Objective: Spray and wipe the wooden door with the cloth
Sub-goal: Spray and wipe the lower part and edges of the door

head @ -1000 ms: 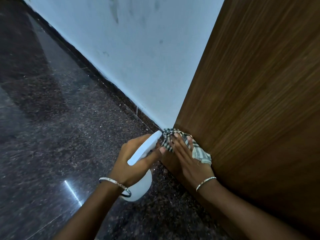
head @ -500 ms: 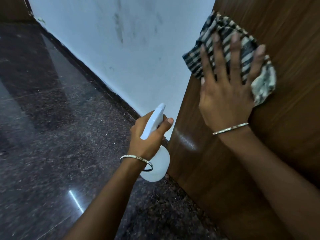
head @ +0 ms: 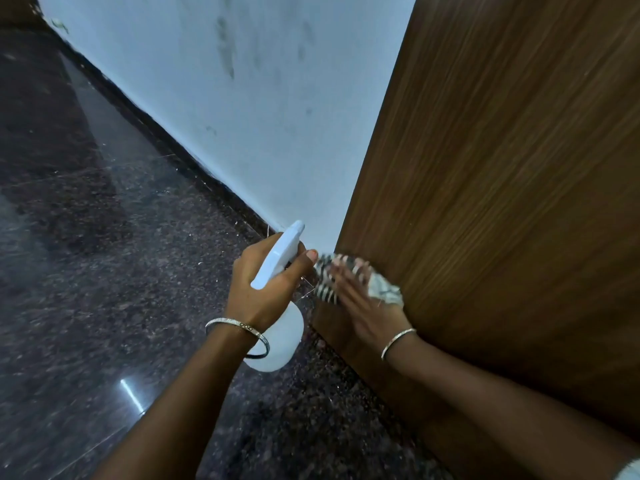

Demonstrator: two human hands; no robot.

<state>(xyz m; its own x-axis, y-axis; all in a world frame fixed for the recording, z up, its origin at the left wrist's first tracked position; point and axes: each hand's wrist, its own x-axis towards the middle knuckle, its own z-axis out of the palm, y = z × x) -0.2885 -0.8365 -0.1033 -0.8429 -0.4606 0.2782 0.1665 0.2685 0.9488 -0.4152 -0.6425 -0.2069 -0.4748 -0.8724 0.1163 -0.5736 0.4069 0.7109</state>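
The wooden door (head: pixel 502 202) fills the right side, its face running from the top edge down to the floor, with its vertical edge standing against the wall. Low on that face, near the bottom corner by the edge, lies the striped cloth (head: pixel 384 291), bunched and flat against the wood. The right hand (head: pixel 363 306) lies over it with its fingers stretched out straight and spread, pressing the cloth to the door rather than curling round it. The forearm comes up from the lower right along the door. Hand and cloth are smeared by motion blur, so the fingertips and the cloth's folds are hard to make out, and the hand hides much of the cloth.

Just to the left, close to the cloth, the left hand (head: pixel 263 289) grips a white spray bottle (head: pixel 281 256) round its neck. The thumb lies along the near side, and the nozzle points up and away towards the wall's foot. The hand and wrist cover the bottle's middle; only the head and the rounded base show. Each wrist wears a thin metal bangle, left (head: pixel 239 327) and right (head: pixel 398 342).

Below is a dark, glossy speckled floor (head: pixel 104 271), and behind it a pale wall (head: pixel 277 116) with faint smudges and a dark skirting (head: pixel 194 174).
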